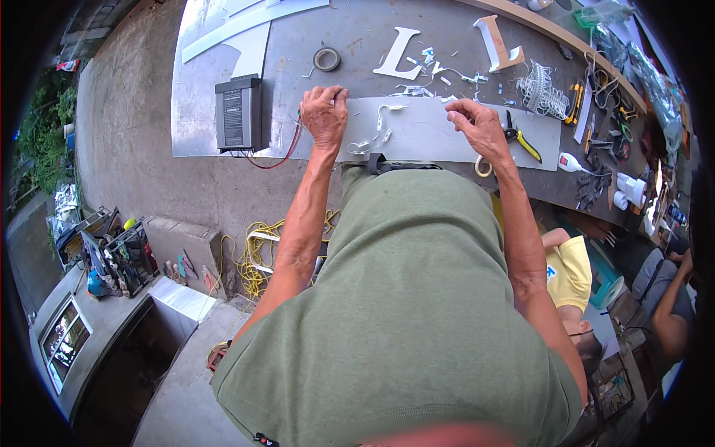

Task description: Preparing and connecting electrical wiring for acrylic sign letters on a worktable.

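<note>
— Left hand first: what is it doing?

— It rests knuckles-up on the left end of a pale grey sheet, fingers curled over the sheet's far edge and gripping it. The right hand sits further along the same far edge, fingertips pinched on the sheet or on a small white scrap there; I cannot tell which.

— Where does that sheet lie?

— Flat along the near edge of the grey table, right in front of the person, with its right end reaching toward the tools.

— Largest things around it?

— A big shiny metal plate covers the table's left end, and a black box-shaped power unit stands on it, a red wire running from its base toward the left hand. Toward the far edge lies a flat white letter shape; to its right a second, deeper letter shape stands tilted on its side.

— And the smaller pieces?

— A tangle of white strip near the right end, a dark tape roll left of the flat letter, and yellow-handled pliers just beside the right hand. White offcuts lie on the sheet between the two hands, with more scattered toward the letters.
</note>
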Demonstrator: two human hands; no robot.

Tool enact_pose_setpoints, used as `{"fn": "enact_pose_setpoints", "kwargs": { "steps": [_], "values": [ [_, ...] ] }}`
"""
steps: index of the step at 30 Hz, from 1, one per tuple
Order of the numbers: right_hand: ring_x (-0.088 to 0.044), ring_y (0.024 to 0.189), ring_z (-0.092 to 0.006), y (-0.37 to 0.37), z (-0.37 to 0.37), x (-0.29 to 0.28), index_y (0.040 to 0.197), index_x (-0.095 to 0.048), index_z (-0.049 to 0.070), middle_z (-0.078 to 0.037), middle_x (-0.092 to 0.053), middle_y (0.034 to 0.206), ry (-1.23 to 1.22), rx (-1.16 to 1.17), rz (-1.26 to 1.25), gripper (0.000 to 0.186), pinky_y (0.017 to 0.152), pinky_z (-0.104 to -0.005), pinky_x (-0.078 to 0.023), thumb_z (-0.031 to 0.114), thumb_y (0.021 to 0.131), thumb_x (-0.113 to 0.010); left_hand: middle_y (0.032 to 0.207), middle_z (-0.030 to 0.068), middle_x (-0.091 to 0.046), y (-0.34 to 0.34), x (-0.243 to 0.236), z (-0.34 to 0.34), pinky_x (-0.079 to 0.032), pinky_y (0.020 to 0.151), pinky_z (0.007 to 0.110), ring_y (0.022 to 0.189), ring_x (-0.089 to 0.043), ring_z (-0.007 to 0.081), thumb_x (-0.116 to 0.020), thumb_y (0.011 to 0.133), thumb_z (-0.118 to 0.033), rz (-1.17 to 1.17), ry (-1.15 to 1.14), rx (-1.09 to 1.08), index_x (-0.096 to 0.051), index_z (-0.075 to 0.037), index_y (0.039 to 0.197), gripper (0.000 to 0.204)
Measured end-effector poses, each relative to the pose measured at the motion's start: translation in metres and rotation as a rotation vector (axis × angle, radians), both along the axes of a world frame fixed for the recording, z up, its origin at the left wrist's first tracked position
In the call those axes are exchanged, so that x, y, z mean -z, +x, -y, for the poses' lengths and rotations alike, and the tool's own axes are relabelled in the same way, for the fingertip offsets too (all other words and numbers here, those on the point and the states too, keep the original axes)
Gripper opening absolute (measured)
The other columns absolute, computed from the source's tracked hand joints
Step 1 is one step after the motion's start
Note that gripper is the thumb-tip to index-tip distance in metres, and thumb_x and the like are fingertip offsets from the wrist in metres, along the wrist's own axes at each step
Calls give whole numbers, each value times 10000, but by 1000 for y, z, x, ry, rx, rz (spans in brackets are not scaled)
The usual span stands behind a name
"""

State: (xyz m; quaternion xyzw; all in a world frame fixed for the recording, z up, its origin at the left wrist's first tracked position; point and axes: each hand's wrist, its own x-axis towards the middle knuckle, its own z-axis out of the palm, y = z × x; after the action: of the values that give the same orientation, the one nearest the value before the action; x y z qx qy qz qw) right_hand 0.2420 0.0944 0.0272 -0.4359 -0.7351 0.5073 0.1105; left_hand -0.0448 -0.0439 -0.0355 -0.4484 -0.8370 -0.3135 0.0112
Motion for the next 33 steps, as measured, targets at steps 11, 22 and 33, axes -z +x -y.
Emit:
{"fn": "enact_pose_setpoints", "kwargs": {
  "steps": [11, 22, 33],
  "values": [
    [-610, 764, -105, -40, 6, -56, 1154, -712, 92, -32, -692, 961, 53, -115, -342, 225, 644, -263, -510, 136, 935, -687, 685, 35, -672, 26, -117, -17, -319, 499, 228, 565, -453, 54, -809, 846, -253, 1189, -171, 351, -760, 2, 926, 271],
    [-666, 811, -194, -53, 13, -64, 1136, -715, 128, -47, -672, 995, 354, -313, -377, 238, 689, -334, -549, 116, 899, -707, 678, 21, -670, 34, -129, -20, -357, 527, 231, 587, -518, 57, -815, 831, -279, 1305, -250, 527, -764, -33, 864, 254],
    [-649, 736, -187, -35, 10, -18, 1015, -698, 27, -82, -690, 906, 194, -134, -142, 134, 683, -322, -527, 100, 904, -680, 784, 9, -693, 19, -98, -9, -405, 598, 238, 657, -525, 66, -780, 876, -239, 1212, -266, 472, -768, -29, 1020, 256]
  ]
}}
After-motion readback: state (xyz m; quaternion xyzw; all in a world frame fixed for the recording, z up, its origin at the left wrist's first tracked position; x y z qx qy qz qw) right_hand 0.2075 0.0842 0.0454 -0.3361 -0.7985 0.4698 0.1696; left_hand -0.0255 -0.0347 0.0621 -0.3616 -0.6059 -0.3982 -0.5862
